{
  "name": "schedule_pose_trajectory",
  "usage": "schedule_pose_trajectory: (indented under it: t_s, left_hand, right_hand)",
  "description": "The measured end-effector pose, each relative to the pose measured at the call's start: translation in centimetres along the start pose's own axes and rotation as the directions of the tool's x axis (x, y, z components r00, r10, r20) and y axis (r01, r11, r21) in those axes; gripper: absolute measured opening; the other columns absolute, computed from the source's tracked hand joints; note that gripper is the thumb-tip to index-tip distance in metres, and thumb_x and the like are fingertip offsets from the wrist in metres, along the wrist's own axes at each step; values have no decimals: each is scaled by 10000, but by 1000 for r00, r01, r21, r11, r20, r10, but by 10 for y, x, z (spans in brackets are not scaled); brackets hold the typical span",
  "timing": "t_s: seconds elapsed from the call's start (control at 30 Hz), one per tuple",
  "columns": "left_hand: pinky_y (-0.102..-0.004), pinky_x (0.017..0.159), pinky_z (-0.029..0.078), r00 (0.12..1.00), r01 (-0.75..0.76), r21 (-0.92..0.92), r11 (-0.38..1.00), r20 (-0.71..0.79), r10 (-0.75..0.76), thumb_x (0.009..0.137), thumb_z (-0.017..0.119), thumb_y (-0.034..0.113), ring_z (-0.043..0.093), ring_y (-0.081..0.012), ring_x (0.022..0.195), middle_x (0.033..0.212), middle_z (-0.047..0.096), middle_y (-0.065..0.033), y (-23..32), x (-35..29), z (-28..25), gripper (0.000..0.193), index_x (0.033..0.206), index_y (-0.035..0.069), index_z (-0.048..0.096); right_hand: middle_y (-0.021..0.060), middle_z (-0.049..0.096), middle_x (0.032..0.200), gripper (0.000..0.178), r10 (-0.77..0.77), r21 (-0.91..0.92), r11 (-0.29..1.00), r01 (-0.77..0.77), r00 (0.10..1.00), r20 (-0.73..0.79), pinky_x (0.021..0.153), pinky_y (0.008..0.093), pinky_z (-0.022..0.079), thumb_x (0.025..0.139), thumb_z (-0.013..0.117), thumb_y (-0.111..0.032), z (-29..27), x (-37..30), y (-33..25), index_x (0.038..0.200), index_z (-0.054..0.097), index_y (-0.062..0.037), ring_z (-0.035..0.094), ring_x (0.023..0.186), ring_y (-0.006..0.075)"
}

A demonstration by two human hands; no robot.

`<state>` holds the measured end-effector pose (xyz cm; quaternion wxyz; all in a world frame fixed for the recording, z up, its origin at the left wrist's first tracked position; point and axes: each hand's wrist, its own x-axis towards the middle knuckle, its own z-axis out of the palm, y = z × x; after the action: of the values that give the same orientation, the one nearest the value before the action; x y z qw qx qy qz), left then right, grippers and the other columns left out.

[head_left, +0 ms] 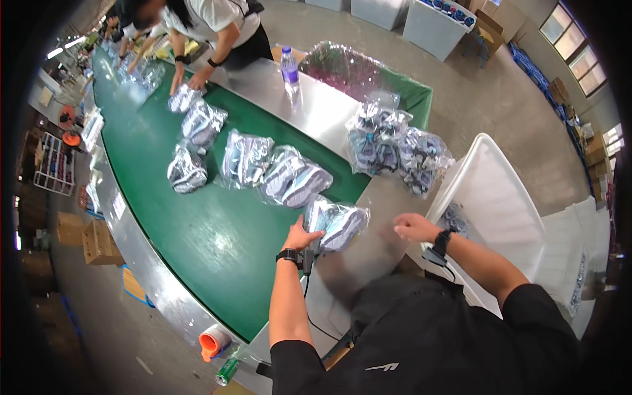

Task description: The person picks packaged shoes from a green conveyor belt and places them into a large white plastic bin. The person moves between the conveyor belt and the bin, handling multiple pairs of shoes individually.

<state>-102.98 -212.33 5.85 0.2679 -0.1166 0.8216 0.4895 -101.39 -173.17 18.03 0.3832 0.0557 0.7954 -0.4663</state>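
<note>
My left hand [302, 236] grips the near edge of a clear plastic bag holding a pair of grey-and-white sneakers [342, 226], its thumb lying across the plastic. This bag rests where the green belt meets the metal tabletop. My right hand [416, 228] hovers over the metal top beside the white bin, its fingers loosely bent and slightly apart, with nothing visible in them. Just beyond the held bag lies another bagged pair of sneakers [297, 179]. Farther along the belt are more bagged shoes [245, 160], including one bag [187, 170] nearer the belt's left side.
A pile of bagged shoes [388, 141] sits on the metal top, in front of the large white bin [520, 197]. A water bottle [289, 69] stands on the metal ledge [253, 79]. Across the green belt [217, 243], a co-worker [220, 26] handles a bag. An orange-lidded cup [212, 342] stands near the belt's end.
</note>
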Motion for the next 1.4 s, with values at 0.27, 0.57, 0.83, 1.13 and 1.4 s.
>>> schedule_pose_trajectory:
  t_s: [0.27,0.57,0.83,1.13,1.4]
  left_hand:
    - [-394,971,418,869,-321,-157,934,-440,225,558,834,30,435,-300,1155,1195,400,-148,17,-133,44,797,1248,21,437]
    - [-362,1051,340,776,-295,-329,897,-631,23,754,631,-4,423,-252,1202,1293,366,-140,-15,-227,66,472,1189,31,451]
    - [-435,1079,336,771,-33,-459,888,-577,-270,762,767,168,377,-330,1277,1393,265,-200,-10,-235,75,948,1473,11,159]
    - [-406,1075,321,761,-110,-663,740,-535,-366,700,789,105,334,-274,1314,1472,246,-181,-29,-232,63,1051,1497,20,110]
    - [-374,1013,403,818,-164,-897,411,-357,-452,739,683,-86,473,-238,1198,1362,427,-108,-54,-259,52,871,1469,59,230]
  right_hand:
    - [49,601,1041,543,-180,306,947,94,946,268,744,292,523,831,706,-191,69,50,-70,1313,511,-33,577,941,132]
    - [108,484,1281,516,-555,-45,784,619,732,395,1069,387,334,679,712,-44,103,35,-95,1156,518,-72,450,1240,253]
    - [158,480,1250,585,-369,-165,929,331,862,-348,930,379,456,759,737,-258,105,131,-87,1245,489,-47,514,1130,277]
    - [243,437,1312,1025,-258,-333,923,190,950,-174,1038,378,388,638,826,-401,91,208,-123,1441,306,-34,456,1228,352]
    - [200,438,1228,832,-452,-334,861,384,878,-157,999,413,412,535,849,-185,94,189,-118,1266,461,-97,473,1161,368]
